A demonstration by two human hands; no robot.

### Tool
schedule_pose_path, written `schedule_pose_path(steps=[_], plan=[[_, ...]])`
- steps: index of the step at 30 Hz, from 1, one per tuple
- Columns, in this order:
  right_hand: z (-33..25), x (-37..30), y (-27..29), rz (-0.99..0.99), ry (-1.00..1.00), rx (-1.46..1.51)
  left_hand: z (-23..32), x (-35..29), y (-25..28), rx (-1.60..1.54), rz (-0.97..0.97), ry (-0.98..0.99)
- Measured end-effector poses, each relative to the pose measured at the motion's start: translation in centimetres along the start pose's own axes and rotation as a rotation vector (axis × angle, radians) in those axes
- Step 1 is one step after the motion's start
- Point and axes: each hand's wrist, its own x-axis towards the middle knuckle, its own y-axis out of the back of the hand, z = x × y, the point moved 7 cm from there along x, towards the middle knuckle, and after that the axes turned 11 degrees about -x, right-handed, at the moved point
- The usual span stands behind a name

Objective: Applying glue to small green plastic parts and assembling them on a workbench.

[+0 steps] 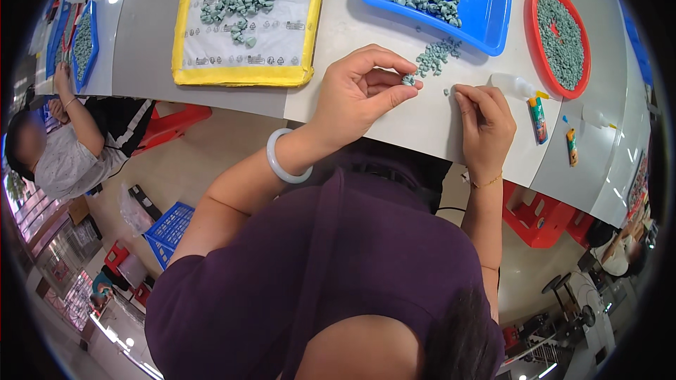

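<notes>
My left hand pinches a small grey-green molded piece between thumb and fingertips, above the white table. To its right, my right hand is closed, thumb and fingertips together near the tabletop; whatever they hold, if anything, is too small to make out. One tiny loose grey-green piece lies just left of those fingertips. Beyond both hands is a loose heap of tiny grey-green pieces, beside the near rim of a blue tray with larger pieces in it.
At the left, a yellow-edged board carries many grey-green pieces. A red round tray of small pieces stands at the right, near a white squeeze bottle and a glue tube. Another person sits far left.
</notes>
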Motion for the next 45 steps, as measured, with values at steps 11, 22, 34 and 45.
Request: schedule_pose_path(steps=[11, 22, 34, 45], plan=[[-1.2, 0.9, -0.6, -0.154, 0.049, -0.053, -0.1, 0.0, -0.2, 0.033, -0.026, 0.035], [-1.8, 1.2, -0.8, -0.16, 0.103, -0.006, -0.1, -0.1, -0.2, 0.013, -0.009, 0.025], [-1.9, -0.4, -0.6, -0.045, 0.315, -0.081, -0.1, 0.0, 0.0, 0.034, -0.003, 0.022], [-1.1, -1.6, 0.6, -0.077, -0.094, 0.026, -0.3, 0.1, -0.1, -0.002, -0.008, -0.01]])
